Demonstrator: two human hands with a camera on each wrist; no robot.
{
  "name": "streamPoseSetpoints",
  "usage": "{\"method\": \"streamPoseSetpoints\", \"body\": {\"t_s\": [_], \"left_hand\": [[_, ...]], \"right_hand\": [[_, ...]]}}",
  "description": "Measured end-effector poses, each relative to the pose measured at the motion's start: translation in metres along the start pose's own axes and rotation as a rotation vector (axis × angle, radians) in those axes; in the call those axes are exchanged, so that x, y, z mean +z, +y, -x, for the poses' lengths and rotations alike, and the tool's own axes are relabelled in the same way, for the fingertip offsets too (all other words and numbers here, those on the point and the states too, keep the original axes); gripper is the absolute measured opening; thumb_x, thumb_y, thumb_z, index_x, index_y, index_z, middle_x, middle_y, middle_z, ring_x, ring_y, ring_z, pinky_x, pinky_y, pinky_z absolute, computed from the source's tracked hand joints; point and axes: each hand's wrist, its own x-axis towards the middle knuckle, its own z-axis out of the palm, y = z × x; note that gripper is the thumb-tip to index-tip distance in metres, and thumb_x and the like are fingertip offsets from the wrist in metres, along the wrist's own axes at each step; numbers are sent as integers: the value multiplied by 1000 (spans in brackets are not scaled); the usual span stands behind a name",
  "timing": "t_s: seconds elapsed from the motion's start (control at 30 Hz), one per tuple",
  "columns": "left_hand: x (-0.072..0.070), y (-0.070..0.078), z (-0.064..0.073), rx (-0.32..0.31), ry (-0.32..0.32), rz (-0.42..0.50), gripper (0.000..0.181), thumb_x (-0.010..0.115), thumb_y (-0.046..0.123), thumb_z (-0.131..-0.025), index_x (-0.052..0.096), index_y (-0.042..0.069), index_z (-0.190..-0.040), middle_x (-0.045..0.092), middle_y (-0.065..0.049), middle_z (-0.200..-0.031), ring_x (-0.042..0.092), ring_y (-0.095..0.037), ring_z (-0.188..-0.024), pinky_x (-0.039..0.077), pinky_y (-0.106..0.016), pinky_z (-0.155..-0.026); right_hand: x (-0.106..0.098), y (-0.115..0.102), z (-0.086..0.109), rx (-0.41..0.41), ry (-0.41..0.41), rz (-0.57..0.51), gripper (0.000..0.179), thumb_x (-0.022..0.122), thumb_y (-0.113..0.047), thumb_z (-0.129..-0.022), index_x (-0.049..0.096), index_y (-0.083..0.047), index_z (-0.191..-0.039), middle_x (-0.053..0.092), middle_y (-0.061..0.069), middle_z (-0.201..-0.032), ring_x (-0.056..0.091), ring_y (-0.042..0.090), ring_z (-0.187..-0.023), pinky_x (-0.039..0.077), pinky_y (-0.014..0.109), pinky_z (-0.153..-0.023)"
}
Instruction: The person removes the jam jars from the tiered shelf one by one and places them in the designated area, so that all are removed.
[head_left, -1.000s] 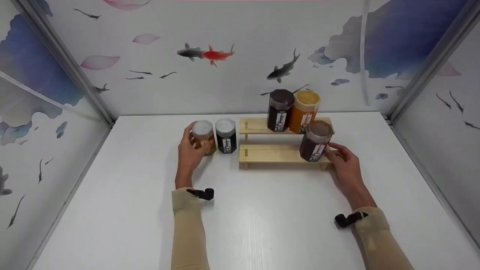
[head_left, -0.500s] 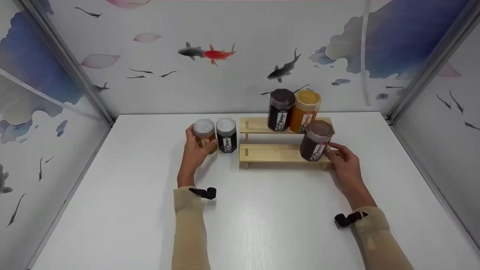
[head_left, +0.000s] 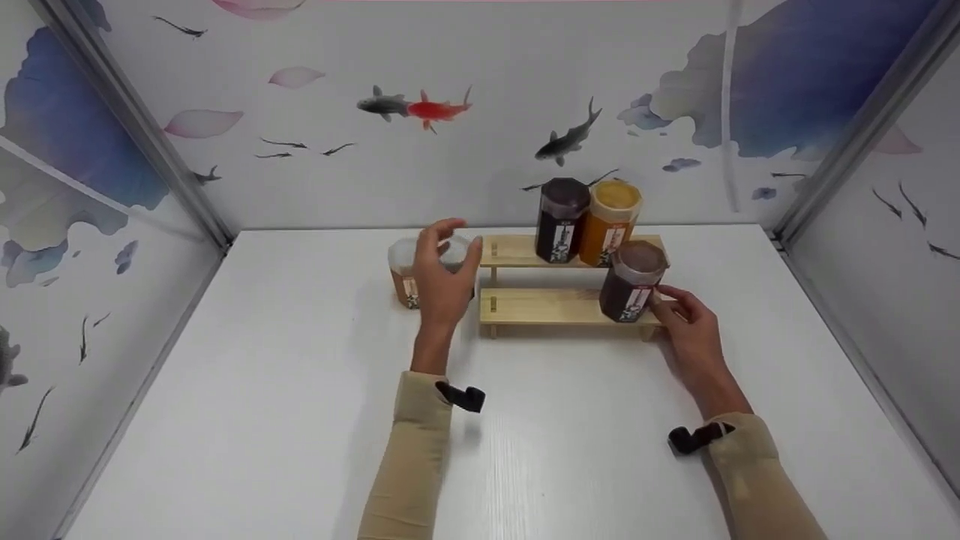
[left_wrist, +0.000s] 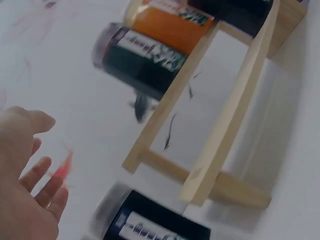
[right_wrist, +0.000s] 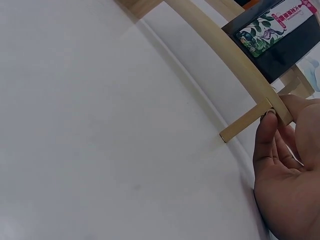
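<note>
My left hand (head_left: 446,289) is raised in front of the two small jars left of the rack, thumb and fingers spread around air. Behind it stand the amber jar (head_left: 403,285) with a pale lid and, mostly hidden in the head view, a dark jar (left_wrist: 160,220) that shows at the bottom of the left wrist view. At the right end of the two-step wooden rack (head_left: 540,306), my right hand (head_left: 694,334) pinches the lower board's end between thumb and fingers. Close to those fingers a dark jar with a brown lid (head_left: 630,289) stands on the lower step.
On the upper step, a tall dark jar (head_left: 562,225) and a yellow-orange jar (head_left: 611,221) stand side by side. The white table (head_left: 510,435) ends at a back wall (head_left: 480,172) printed with fish, and panels rise at both sides.
My left hand has let go of the amber jar and moved right, in front of the small dark jar. My right hand and the rack have stayed in place.
</note>
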Motion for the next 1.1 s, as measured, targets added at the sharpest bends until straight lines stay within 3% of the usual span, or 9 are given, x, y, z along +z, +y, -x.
{"method": "streamPoseSetpoints", "body": {"t_s": [0.1,0.23,0.37,0.53,0.77,0.93,1.1], "left_hand": [[27,4,11,-1,-116,64,33,77,22,-103,68,11,-133,70,-5,-133,67,-28,-125,58,-45,-109],[56,8,25,-29,-302,93,36,78,19,-102,66,10,-135,71,-8,-134,70,-28,-122,60,-46,-106],[73,12,39,-64,-451,84,41,78,21,-102,63,10,-139,69,-6,-137,69,-24,-124,60,-45,-108],[89,14,52,-81,-569,64,44,77,19,-102,60,9,-141,66,-5,-142,66,-23,-127,58,-41,-110],[105,8,60,-90,-627,50,49,79,19,-101,59,6,-143,66,-9,-143,65,-33,-133,57,-39,-113],[118,7,61,-115,-628,90,53,82,23,-99,58,9,-145,65,-9,-147,65,-31,-136,56,-37,-114],[137,11,66,-117,-627,111,62,85,25,-96,54,11,-148,63,-9,-150,65,-26,-137,56,-38,-115]], "right_hand": [[0,0,0,-8,-1,6,60,78,-43,-99,58,-18,-150,65,4,-120,58,13,-101,54,22,-73],[1,1,-2,-29,9,12,58,79,-42,-99,60,-17,-148,67,2,-115,59,11,-98,53,21,-72],[2,2,-3,-58,20,41,54,79,-41,-100,63,-16,-145,70,0,-111,61,9,-96,53,19,-71],[1,4,-1,-66,37,73,51,77,-43,-101,64,-19,-143,69,0,-111,61,10,-96,51,19,-70],[1,2,0,-47,20,60,57,78,-47,-99,62,-20,-146,67,2,-116,61,12,-98,56,20,-72],[0,2,0,-50,23,123,60,76,-51,-99,60,-22,-149,68,2,-121,62,13,-104,57,19,-76],[-1,3,-1,-53,14,75,58,77,-47,-99,61,-20,-148,68,5,-120,64,11,-97,58,21,-73]]}}
